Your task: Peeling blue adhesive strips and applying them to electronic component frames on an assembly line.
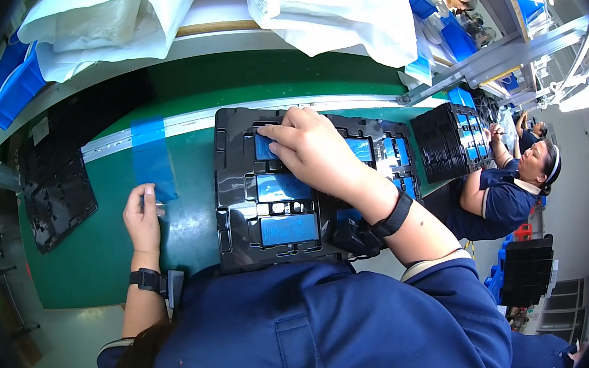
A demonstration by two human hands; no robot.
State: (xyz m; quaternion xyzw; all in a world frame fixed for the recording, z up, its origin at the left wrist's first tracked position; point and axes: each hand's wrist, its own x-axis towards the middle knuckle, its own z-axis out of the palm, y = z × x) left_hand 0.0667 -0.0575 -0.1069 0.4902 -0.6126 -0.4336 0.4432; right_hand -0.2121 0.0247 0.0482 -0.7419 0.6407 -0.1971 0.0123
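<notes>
A black moulded tray (240,210) lies in front of me with blue rectangular pieces in its compartments, among them a lower piece (289,229) and a middle piece (284,186). My right hand (316,150) reaches over the tray, its index finger and thumb closed at the upper-left blue piece (264,146) and partly covering it. My left hand (142,218) is off the tray's left side with curled fingers. A small shiny bit shows at its fingertips, too small to name. Just beyond those fingers, a blue translucent strip (152,155) lies across the green tabletop and metal rail.
A dark tray (58,192) stands at the left on the green table (77,279). Stacked black trays (440,145) are at the right, beside a co-worker (497,189). White bags (335,17) hang over the far edge, and a blue bin (16,87) is at upper left.
</notes>
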